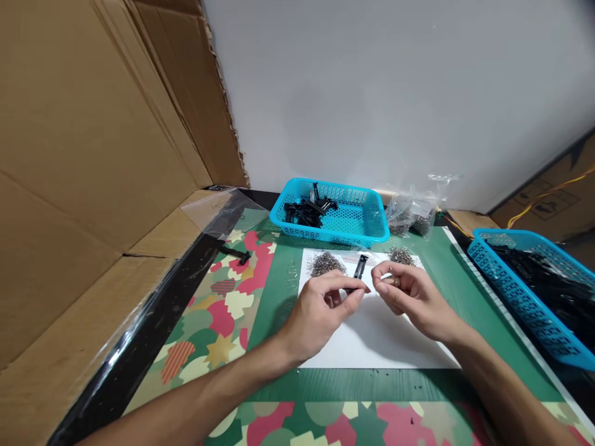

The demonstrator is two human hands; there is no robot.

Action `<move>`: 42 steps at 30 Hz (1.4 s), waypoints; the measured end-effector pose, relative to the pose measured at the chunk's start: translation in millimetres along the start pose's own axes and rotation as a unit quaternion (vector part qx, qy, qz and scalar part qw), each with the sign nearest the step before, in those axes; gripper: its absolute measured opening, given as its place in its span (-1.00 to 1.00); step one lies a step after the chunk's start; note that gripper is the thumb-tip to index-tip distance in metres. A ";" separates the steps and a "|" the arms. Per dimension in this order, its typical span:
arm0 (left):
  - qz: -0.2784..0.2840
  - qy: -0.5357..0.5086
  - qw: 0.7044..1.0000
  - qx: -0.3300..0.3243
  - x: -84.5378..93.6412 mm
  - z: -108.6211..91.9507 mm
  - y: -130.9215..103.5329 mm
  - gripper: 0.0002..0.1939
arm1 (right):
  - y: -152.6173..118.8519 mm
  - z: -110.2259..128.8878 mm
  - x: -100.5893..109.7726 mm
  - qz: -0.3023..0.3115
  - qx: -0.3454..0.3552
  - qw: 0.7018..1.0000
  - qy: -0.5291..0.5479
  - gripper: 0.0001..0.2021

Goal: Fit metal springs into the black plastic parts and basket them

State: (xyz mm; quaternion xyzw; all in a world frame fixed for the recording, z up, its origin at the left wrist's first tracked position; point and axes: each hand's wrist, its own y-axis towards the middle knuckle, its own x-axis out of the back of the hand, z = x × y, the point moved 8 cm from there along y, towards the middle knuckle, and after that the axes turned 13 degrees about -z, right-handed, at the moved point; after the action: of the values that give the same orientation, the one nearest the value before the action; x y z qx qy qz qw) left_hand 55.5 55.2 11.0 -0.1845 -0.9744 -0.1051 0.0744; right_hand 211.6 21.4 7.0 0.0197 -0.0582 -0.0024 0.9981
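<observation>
My left hand (325, 310) is closed, thumb and forefinger pinching a slim black plastic part (360, 266) that points up and away from me. My right hand (411, 297) is just to the right, its fingertips pressed together; whatever they hold is too small to make out. Both hands are above a white sheet of paper (372, 347). Behind my left hand lies a pile of tiny metal pieces, like small springs (326, 263). Another such pile (401, 255) sits behind my right hand, partly hidden by it.
A blue basket (330, 236) with several black parts stands at the back. At the right, a second blue basket (511, 291) is full of black parts. Clear bags (411, 214) lie by the wall. One black part (236, 253) rests at left near a cardboard panel (116, 124).
</observation>
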 end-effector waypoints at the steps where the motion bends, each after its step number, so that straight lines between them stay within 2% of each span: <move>1: 0.012 -0.006 1.000 -0.002 -2.0 -0.8 -1.1 -0.75 | -0.1 2.1 -4.0 -0.011 0.012 1.000 0.002 -0.77; 5: 0.024 -0.027 0.999 0.016 -5.3 1.9 -3.9 -0.65 | -1.8 7.5 -14.5 -0.066 0.081 0.992 -0.067 -0.83; 7: 0.021 -0.040 0.998 0.043 -6.5 7.3 -4.7 -0.64 | -4.1 10.0 -14.4 -0.108 0.135 0.977 -0.128 -0.89; 10: 0.025 -0.071 0.994 0.079 -10.7 13.8 -6.2 -0.64 | -10.4 15.5 -15.8 -0.157 0.231 0.931 -0.233 -0.97; 15: 0.035 -0.176 0.963 0.202 -19.6 22.9 -12.0 -0.63 | -24.2 31.2 -20.4 -0.201 0.386 0.826 -0.358 -0.88; 18: 0.040 -0.220 0.938 0.267 -21.7 25.1 -15.8 -0.59 | -28.5 38.0 -22.0 -0.186 0.444 0.788 -0.383 -0.82; 22: 0.006 -0.265 0.909 0.321 -16.4 29.4 -16.2 -0.53 | -27.1 35.3 -24.3 -0.119 0.460 0.775 -0.417 -0.73; 24: 0.004 -0.262 0.909 0.325 -15.1 29.4 -15.4 -0.53 | -27.3 33.0 -23.3 -0.102 0.464 0.767 -0.431 -0.70; 30: 0.033 -0.196 0.946 0.255 -16.4 21.6 -10.0 -0.58 | -28.2 32.0 -15.7 -0.124 0.460 0.781 -0.405 -0.65; 34: 0.044 -0.182 0.959 0.211 -19.3 25.3 -9.5 -0.66 | -24.2 33.3 -8.9 -0.169 0.406 0.814 -0.380 -0.73; 37: 0.053 -0.120 0.979 0.159 -19.2 26.0 -10.3 -0.65 | -18.2 35.0 12.3 -0.255 0.322 0.848 -0.336 -0.82; 39: 0.055 -0.043 0.992 0.107 -17.2 21.7 -10.4 -0.69 | -9.7 28.1 29.8 -0.291 0.237 0.878 -0.296 -0.79; 42: 0.041 0.029 0.997 0.065 -12.0 15.5 -9.6 -0.71 | 8.2 1.9 44.6 -0.260 0.084 0.933 -0.234 -0.66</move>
State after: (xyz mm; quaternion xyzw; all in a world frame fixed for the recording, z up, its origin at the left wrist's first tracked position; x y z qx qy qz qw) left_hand 61.3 46.0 -7.9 -0.2164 -0.9681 -0.0437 0.1187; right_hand 255.7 29.3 14.3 0.1165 -0.2831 -0.2617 0.9153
